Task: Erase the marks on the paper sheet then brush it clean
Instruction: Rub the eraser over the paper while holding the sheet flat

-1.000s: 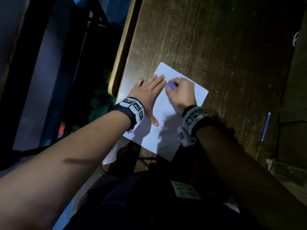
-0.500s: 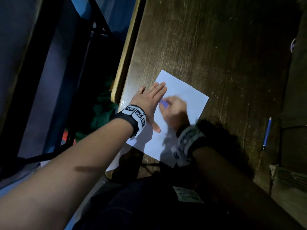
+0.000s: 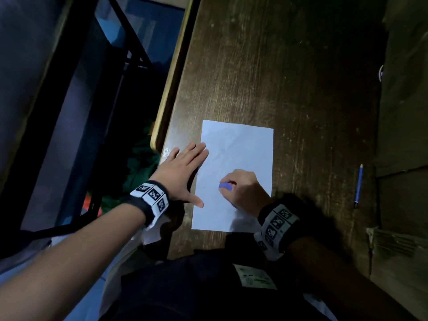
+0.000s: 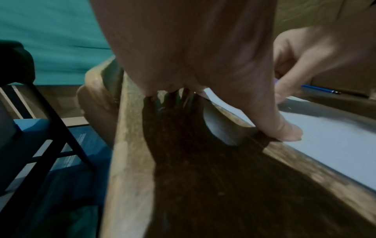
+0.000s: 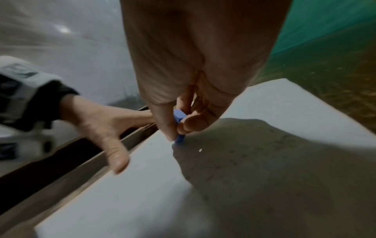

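A white paper sheet [image 3: 240,154] lies on the dark wooden table [image 3: 289,77], near its front left corner. My right hand [image 3: 243,188] pinches a small blue eraser [image 3: 225,186] and presses its tip on the sheet's lower middle; the eraser [image 5: 179,122] shows between thumb and fingers in the right wrist view. My left hand [image 3: 183,172] lies flat with straight fingers across the sheet's left edge, the thumb [image 4: 284,130] on the paper [image 4: 335,141]. Faint pencil marks show on the sheet [image 5: 264,161], partly in the hand's shadow.
A blue pen [image 3: 358,185] lies on the table to the right of the sheet. Cardboard [image 3: 405,112] stands along the table's right side. The table's left edge [image 3: 171,89] runs close to my left hand, with a black chair frame [image 3: 129,54] beyond it.
My right hand with the eraser has slid from the sheet's top toward its lower middle. The sheet now lies squarer in view. My left hand stays flat on the left edge.
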Demonstrator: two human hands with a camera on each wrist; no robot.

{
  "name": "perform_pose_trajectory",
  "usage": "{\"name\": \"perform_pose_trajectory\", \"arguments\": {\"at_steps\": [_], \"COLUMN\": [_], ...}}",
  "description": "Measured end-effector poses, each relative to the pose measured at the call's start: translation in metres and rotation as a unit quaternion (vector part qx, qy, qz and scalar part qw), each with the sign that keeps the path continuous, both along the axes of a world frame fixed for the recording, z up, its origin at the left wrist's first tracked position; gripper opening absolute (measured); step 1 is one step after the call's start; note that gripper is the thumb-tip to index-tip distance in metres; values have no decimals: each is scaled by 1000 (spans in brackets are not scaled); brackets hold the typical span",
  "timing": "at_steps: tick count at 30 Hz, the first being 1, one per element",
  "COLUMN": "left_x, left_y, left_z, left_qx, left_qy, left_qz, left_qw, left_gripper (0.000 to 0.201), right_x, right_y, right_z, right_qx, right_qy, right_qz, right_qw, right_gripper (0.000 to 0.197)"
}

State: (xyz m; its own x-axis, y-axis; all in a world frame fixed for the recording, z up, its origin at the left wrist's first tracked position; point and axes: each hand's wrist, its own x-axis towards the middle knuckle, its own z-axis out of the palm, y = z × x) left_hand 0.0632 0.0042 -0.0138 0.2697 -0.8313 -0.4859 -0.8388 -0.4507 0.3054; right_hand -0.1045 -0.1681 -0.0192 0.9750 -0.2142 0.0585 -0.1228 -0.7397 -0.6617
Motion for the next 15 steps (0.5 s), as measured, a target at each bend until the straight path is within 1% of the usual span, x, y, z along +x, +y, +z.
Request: {"name": "perform_pose_trajectory", "arguments": {"at_steps": [1, 2, 3, 4, 5, 6, 8, 9, 10, 11, 12, 14, 15], "left_x": [-1, -2, -2, -2, -3, -3, -3, -3, -3, -3, -3, -5, -6], "left_y": [-1, -3, -5, -6, -8, -10, -11, -12, -12, -12, -12, -12, -12], "left_z": [1, 2, 3, 4, 5, 5, 7, 8, 8, 7, 7, 6, 6], "left_qx": [5, 10, 14, 19, 23, 28, 39, 42, 43, 44, 44, 47, 53], "left_qy": [-3, -4, -5, -6, -6, -5, -6, -8, -10, -15, -21, -29, -30], "left_qz": [-2, -2, 0, 2, 1, 2, 1, 1, 2, 2, 2, 1, -1], "left_qw": [1000, 1000, 1000, 1000, 1000, 1000, 999, 999, 999, 999, 999, 998, 998], "left_gripper": [154, 156, 158, 159, 160, 160, 161, 161, 161, 162, 162, 166, 167], "right_x": [0, 4, 12, 24, 36, 49, 65, 66, 61, 52, 41, 19, 19], "right_y": [11, 19, 23, 23, 19, 14, 3, 3, 9, 19, 31, 45, 42], "right_z": [4, 9, 14, 17, 20, 21, 19, 18, 16, 16, 16, 23, 24], "right_qx": [13, 29, 40, 43, 43, 42, 40, 41, 45, 56, 67, 68, 57], "right_qy": [19, 56, 98, 133, 146, 143, 120, 110, 112, 128, 153, 207, 223], "right_qz": [39, 72, 87, 84, 61, 20, -81, -116, -122, -88, -26, 116, 153], "right_qw": [999, 995, 991, 987, 986, 989, 989, 986, 985, 986, 986, 969, 961], "right_gripper": [6, 6, 7, 12, 17, 18, 14, 13, 12, 13, 15, 18, 19]}}
